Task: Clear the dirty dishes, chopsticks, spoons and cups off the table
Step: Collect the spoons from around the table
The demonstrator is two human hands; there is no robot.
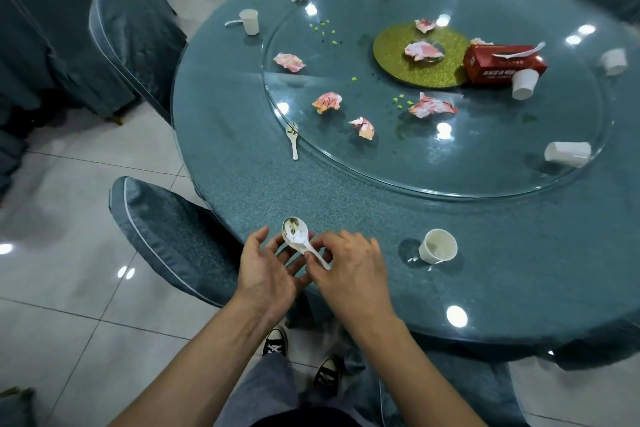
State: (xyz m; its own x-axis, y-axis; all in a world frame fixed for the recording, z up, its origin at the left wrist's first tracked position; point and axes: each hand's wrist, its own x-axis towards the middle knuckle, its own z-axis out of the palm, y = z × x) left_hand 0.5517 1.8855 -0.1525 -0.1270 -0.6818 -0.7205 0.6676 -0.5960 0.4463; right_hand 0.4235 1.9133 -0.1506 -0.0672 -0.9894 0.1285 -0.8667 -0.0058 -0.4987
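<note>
Right hand (349, 263) pinching dirty soup spoon (296, 230), left hand (266, 267) lying open beneath; paper cups (438, 246), second spoon (292, 140) awaiting clearing.

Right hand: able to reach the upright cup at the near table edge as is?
Likely yes for reach: the cup stands just beside the right hand, nothing between. But that hand pinches the spoon handle.
</note>
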